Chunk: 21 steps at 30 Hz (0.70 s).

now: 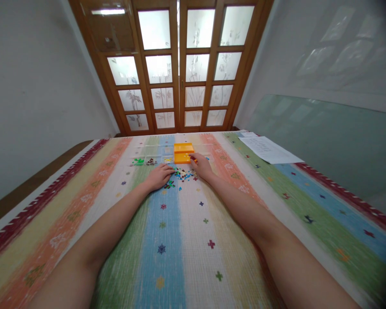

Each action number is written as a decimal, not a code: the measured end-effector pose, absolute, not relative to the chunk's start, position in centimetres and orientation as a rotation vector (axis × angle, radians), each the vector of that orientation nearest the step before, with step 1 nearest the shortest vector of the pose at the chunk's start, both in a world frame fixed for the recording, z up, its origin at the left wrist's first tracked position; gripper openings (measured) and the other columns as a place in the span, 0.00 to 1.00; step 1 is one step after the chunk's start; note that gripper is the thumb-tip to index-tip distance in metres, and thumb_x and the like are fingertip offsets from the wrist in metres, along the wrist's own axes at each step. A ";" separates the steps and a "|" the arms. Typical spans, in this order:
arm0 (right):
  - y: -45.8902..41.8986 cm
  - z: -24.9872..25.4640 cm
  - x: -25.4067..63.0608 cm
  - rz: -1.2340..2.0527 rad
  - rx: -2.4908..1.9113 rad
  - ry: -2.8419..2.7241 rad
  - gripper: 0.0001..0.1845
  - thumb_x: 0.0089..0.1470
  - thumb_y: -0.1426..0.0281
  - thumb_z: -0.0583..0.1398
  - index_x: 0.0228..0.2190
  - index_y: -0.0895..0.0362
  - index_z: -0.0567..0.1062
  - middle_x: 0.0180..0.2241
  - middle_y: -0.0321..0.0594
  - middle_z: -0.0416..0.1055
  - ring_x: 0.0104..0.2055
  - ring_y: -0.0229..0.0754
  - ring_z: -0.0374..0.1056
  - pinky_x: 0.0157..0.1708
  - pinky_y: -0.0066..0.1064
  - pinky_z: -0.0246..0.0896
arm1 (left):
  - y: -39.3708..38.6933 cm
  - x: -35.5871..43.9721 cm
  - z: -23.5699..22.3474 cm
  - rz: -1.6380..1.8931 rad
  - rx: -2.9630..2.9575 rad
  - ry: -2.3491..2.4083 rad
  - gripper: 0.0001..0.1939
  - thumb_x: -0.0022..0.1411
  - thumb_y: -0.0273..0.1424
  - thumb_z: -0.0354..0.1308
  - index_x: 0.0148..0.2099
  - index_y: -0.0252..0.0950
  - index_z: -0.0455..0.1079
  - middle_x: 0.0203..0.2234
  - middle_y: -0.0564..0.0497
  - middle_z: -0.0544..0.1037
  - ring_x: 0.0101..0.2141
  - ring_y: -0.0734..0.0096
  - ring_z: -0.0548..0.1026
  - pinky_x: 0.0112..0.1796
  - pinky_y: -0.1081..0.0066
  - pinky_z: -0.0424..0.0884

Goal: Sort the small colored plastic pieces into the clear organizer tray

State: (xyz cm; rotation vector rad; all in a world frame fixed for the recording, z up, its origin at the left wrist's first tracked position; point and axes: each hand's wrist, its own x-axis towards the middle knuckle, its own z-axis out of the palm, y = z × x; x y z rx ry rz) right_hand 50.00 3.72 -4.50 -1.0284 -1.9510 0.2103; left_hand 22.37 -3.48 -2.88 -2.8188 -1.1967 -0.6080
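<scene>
A heap of small coloured pieces [184, 174] lies on the striped cloth [180, 240] far ahead of me. My left hand [160, 176] rests palm down at the heap's left edge, fingers curled over a few pieces. My right hand [201, 165] is at the heap's right side, fingers pinched near the front of an orange box [183, 152]. What the fingertips hold is too small to make out. A clear divided tray [152, 159] left of the orange box holds green, dark and yellow pieces in separate compartments.
A sheet of white paper [268, 149] lies at the far right of the cloth. Wooden doors with frosted glass [180, 68] stand beyond the table. A glass pane [324, 137] leans along the right wall.
</scene>
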 end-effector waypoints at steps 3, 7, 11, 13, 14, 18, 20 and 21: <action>3.6 -4.4 50.0 0.212 -1.037 -1.962 0.17 0.61 0.74 0.58 0.50 0.56 0.78 0.45 0.45 0.78 0.45 0.46 0.73 0.51 0.39 0.67 | -3.5 22.5 -2.9 -0.586 -2.821 -1.213 0.22 0.72 0.29 0.49 0.61 0.41 0.75 0.55 0.45 0.78 0.56 0.59 0.71 0.61 0.56 0.66; 3.6 -4.4 49.9 0.211 -1.049 -1.970 0.16 0.61 0.74 0.58 0.50 0.55 0.78 0.45 0.45 0.78 0.46 0.46 0.73 0.51 0.39 0.67 | -3.5 22.5 -3.0 -0.589 -2.819 -1.226 0.22 0.72 0.29 0.48 0.62 0.42 0.75 0.56 0.45 0.78 0.56 0.59 0.71 0.61 0.55 0.66; 3.5 -4.4 49.9 0.200 -1.033 -1.974 0.16 0.62 0.73 0.58 0.49 0.56 0.78 0.45 0.46 0.78 0.45 0.46 0.73 0.51 0.38 0.67 | -3.5 22.5 -3.0 -0.601 -2.805 -1.230 0.21 0.72 0.29 0.48 0.61 0.41 0.75 0.55 0.45 0.78 0.56 0.59 0.71 0.61 0.56 0.66; 3.4 -4.3 49.9 0.199 -1.024 -1.974 0.15 0.62 0.74 0.57 0.49 0.56 0.78 0.45 0.46 0.79 0.45 0.46 0.73 0.51 0.38 0.67 | -3.5 22.4 -2.9 -0.607 -2.804 -1.232 0.21 0.73 0.29 0.48 0.60 0.41 0.76 0.55 0.45 0.78 0.55 0.59 0.71 0.61 0.56 0.66; 3.4 -4.2 49.9 0.199 -1.024 -1.973 0.15 0.62 0.74 0.57 0.48 0.56 0.79 0.45 0.46 0.79 0.45 0.46 0.73 0.51 0.38 0.67 | -3.5 22.4 -2.9 -0.607 -2.803 -1.235 0.21 0.73 0.30 0.48 0.60 0.41 0.76 0.54 0.45 0.78 0.55 0.59 0.71 0.60 0.56 0.66; 3.3 -4.2 49.8 0.201 -1.034 -1.986 0.15 0.62 0.74 0.58 0.48 0.56 0.79 0.45 0.46 0.79 0.45 0.46 0.74 0.50 0.38 0.67 | -3.6 22.3 -2.7 -0.610 -2.753 -1.276 0.19 0.72 0.30 0.48 0.55 0.41 0.78 0.51 0.46 0.80 0.53 0.59 0.72 0.59 0.56 0.68; 3.4 -4.2 49.9 0.204 -1.031 -1.990 0.15 0.62 0.74 0.58 0.48 0.56 0.79 0.45 0.46 0.79 0.45 0.46 0.73 0.50 0.38 0.67 | -3.6 22.2 -2.6 -0.617 -2.714 -1.308 0.17 0.72 0.31 0.49 0.51 0.41 0.80 0.48 0.47 0.81 0.52 0.58 0.72 0.58 0.57 0.68; 3.4 -4.3 49.9 0.205 -1.030 -1.992 0.15 0.62 0.74 0.58 0.48 0.56 0.79 0.45 0.45 0.79 0.45 0.46 0.73 0.50 0.38 0.67 | -3.7 22.2 -2.5 -0.619 -2.699 -1.322 0.17 0.72 0.31 0.49 0.49 0.41 0.80 0.47 0.47 0.81 0.52 0.58 0.72 0.57 0.57 0.69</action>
